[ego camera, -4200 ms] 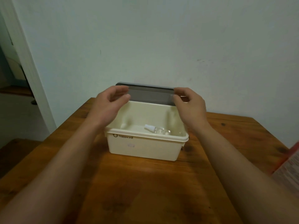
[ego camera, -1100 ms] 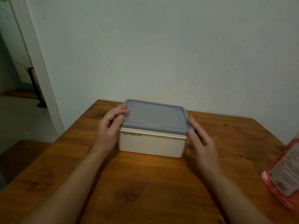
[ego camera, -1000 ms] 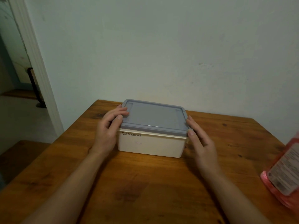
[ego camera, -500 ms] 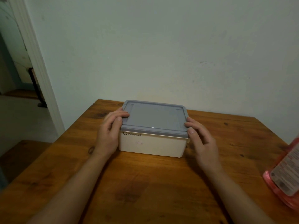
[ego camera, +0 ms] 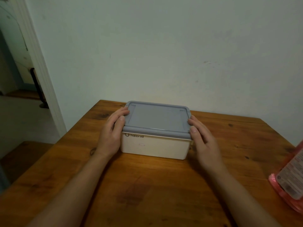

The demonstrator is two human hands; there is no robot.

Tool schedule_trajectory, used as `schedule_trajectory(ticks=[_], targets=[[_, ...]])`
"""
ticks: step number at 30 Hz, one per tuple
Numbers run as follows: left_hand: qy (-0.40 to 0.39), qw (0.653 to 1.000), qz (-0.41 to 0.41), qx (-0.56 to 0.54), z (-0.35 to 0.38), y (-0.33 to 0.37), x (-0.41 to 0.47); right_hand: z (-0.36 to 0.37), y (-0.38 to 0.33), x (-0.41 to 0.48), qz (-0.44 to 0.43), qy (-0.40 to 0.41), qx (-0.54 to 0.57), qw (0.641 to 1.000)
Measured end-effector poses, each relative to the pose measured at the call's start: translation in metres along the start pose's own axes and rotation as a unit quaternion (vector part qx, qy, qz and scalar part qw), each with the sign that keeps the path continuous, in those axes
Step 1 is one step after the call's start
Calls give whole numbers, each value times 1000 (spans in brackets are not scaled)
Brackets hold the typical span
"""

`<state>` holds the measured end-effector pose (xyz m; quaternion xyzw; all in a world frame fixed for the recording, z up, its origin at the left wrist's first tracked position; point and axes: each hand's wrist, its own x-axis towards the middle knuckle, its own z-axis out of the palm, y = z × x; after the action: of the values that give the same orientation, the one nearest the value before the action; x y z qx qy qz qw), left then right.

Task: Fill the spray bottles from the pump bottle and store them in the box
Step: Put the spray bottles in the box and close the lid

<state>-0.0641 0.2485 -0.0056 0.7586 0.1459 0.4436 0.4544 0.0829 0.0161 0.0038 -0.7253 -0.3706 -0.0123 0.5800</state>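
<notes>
lid's on now. a few seconds back the grey lid (ego camera: 156,118) was tipped up over the open cream box (ego camera: 154,146) with a clear spray bottle lying inside. now it sits flat on the rim and you can't see the bottle at all, so presumably it's shut in there.

left hand (ego camera: 111,135) is at the box's 9 o'clock side, fingers curled over the lid's edge. right hand (ego camera: 203,138) is at the 3 o'clock side, fingertips and thumb pinching that edge. looks like they're pressing it down to seat it.

the box sits toward 12 o'clock on the wooden table (ego camera: 147,194). a pink labelled container (ego camera: 290,181), probably the pump bottle, is cut off at 4 o'clock. i'd say storing is basically done.
</notes>
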Motion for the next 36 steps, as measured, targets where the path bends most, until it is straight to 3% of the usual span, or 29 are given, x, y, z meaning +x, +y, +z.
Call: schedule_trajectory(ticks=[5,9,14,22,36], targets=[[19,997,-49,-48,5,8,-1,8,-9,-3,57,26,57,996],[47,983,-114,-139,9,12,-5,11,-13,1,174,71,135,973],[46,957,-216,-190,5,7,-4,14,-8,7,252,49,192,947],[61,944,-226,-232,8,9,-2,18,-15,8,258,68,253,930],[79,941,-201,-261,9,15,2,16,-26,9,196,69,199,958]])
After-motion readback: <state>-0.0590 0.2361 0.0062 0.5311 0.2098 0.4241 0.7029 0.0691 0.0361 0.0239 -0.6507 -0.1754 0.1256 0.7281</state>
